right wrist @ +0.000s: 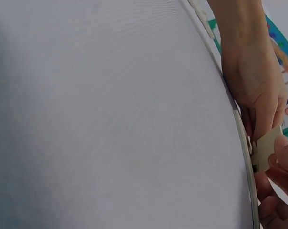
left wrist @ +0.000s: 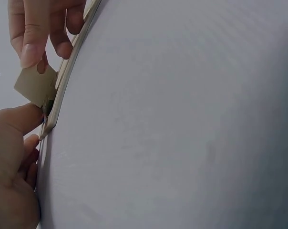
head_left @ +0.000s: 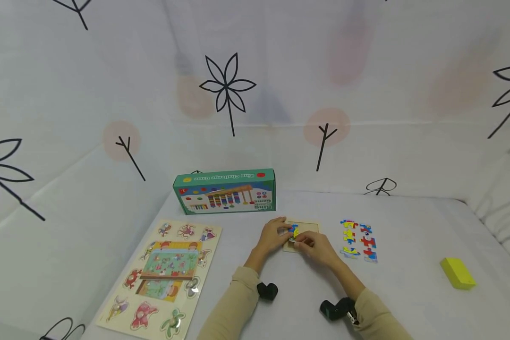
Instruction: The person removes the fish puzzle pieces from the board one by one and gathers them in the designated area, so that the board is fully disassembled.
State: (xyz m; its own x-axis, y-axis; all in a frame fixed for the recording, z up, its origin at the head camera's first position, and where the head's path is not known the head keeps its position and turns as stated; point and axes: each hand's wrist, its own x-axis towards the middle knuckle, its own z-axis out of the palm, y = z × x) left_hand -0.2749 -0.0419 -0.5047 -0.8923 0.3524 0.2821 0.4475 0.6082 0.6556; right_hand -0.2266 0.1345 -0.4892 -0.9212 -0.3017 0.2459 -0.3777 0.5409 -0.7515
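Note:
A small wooden puzzle tray (head_left: 309,227) lies on the white table, with blue and yellow jigsaw pieces (head_left: 294,230) at its left side. My right hand (head_left: 316,246) pinches a jigsaw piece (left wrist: 35,85) between thumb and finger. This piece stands tilted at the tray, its plain pale side showing in both wrist views. From the left, my left hand (head_left: 273,234) rests at the tray, touching the pieces there. Its thumb (left wrist: 21,118) reaches close to the lower tip of the pinched piece. The hands partly hide the tray.
Several loose jigsaw pieces (head_left: 359,240) lie in two columns right of the tray. A yellow block (head_left: 457,273) sits farther right. At the left is a large picture puzzle board (head_left: 208,231). A green game box (head_left: 229,191) stands behind. Black wrist devices (head_left: 334,310) are near the sleeves.

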